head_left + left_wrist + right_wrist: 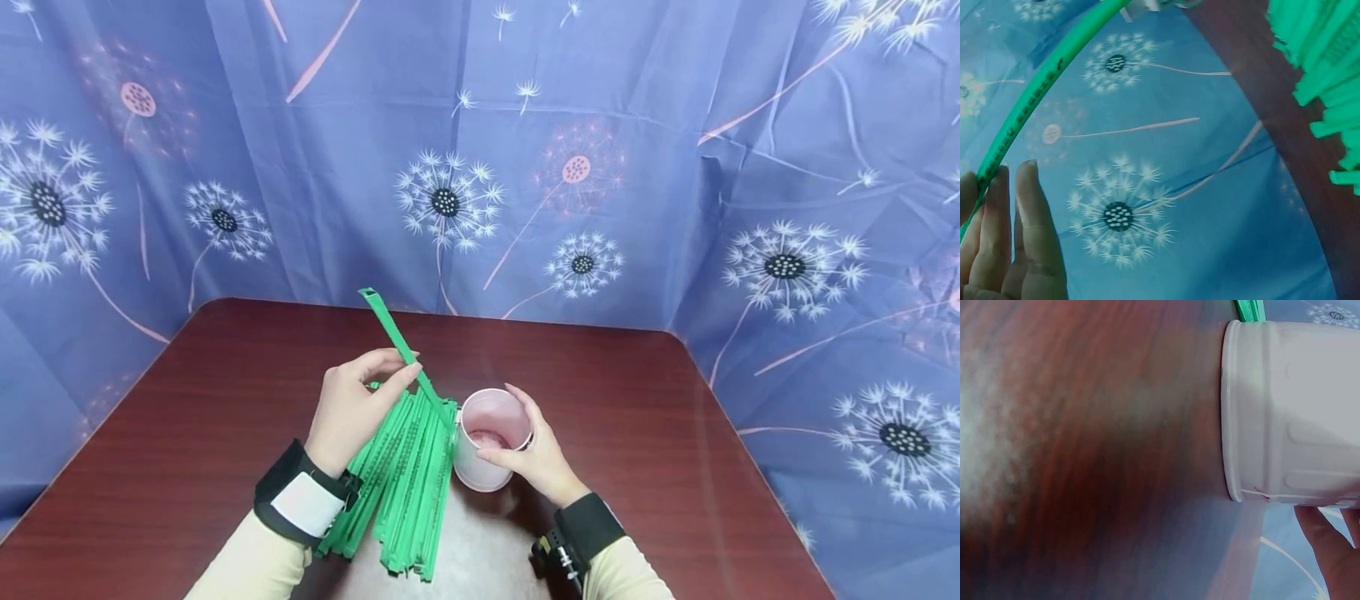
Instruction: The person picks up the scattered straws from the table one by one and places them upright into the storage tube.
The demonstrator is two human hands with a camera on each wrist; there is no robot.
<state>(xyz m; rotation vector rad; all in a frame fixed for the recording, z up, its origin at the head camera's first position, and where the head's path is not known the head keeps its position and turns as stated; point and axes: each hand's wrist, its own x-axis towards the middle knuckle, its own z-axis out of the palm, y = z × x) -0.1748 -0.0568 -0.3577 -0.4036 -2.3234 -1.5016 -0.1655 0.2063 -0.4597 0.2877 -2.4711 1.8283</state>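
My left hand (363,408) pinches a long thin green strip (393,329) between thumb and fingers. Dark print runs along this strip (1032,90) in the left wrist view. It slants up and left; its lower end reaches down beside the pale pink bucket (478,467). Standing upright on the table, the bucket shows a bare inside apart from a reddish patch at the bottom. My right hand (536,454) grips its right side, thumb at the near rim and fingers at the far side. Under and beside my left hand lies a pile of similar green strips (412,500).
The dark red wooden table (637,400) carries the pile and the bucket. A blue curtain (337,208) with dandelion prints hangs behind the table and on both sides. Each wrist wears a black band.
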